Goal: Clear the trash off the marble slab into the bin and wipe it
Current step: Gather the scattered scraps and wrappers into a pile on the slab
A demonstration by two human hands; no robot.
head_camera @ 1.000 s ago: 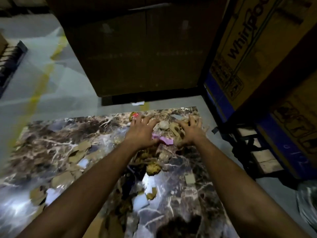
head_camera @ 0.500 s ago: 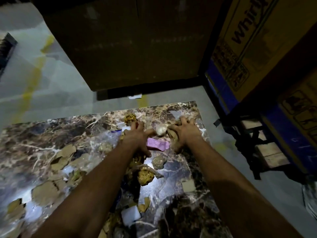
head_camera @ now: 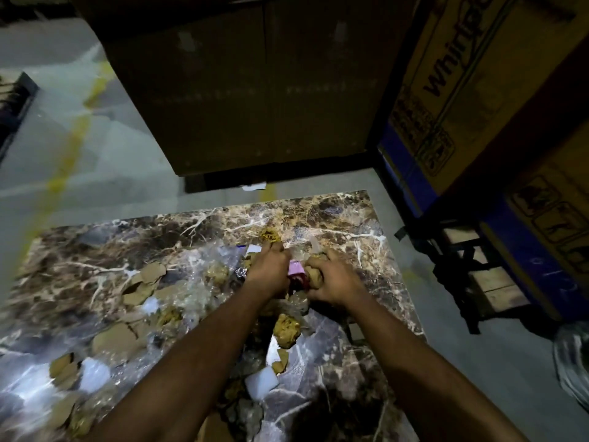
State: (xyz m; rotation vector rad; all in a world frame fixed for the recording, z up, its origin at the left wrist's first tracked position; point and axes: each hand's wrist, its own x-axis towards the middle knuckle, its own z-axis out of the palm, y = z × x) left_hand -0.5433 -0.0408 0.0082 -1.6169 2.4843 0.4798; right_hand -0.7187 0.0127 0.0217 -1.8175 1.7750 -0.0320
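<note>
Both hands were down on the far part of the marble slab [head_camera: 334, 215], close together, gathering a clump of rubbish between them. The left hand [head_camera: 269, 269] had its fingers curled tight, knuckles up, pressed against a pink wrapper [head_camera: 295, 267] with something dark red just under it. The right hand [head_camera: 331, 279] was curled too, fingers closed around a crumpled brown paper ball [head_camera: 314, 271], so each hand was holding part of one small pile, the two nearly touching across it.

The step in hand looked like the scooping stage, well before any wiping. Most of the slab was littered: torn cardboard scraps [head_camera: 143, 275] lay to the left, clear plastic film [head_camera: 204, 260] spread beside them, white paper pieces [head_camera: 259, 382] sat nearer the person, another crumpled brown wad [head_camera: 287, 330] rested between the forearms, and one more brown lump [head_camera: 269, 236] lay just beyond the left hand's fingers. I saw no bin for certain; a dim shape of clear plastic [head_camera: 572, 365] stood off the slab at the right, and I could not tell what it was. No cloth was in view either.

To my mind the next move called for squeezing the handful firmly so the loose bits did not drop, lifting it clear, and carrying it off the slab to wherever the bin stood, then returning for the flat scraps, which would need sliding or pinching up from the smooth stone
</note>
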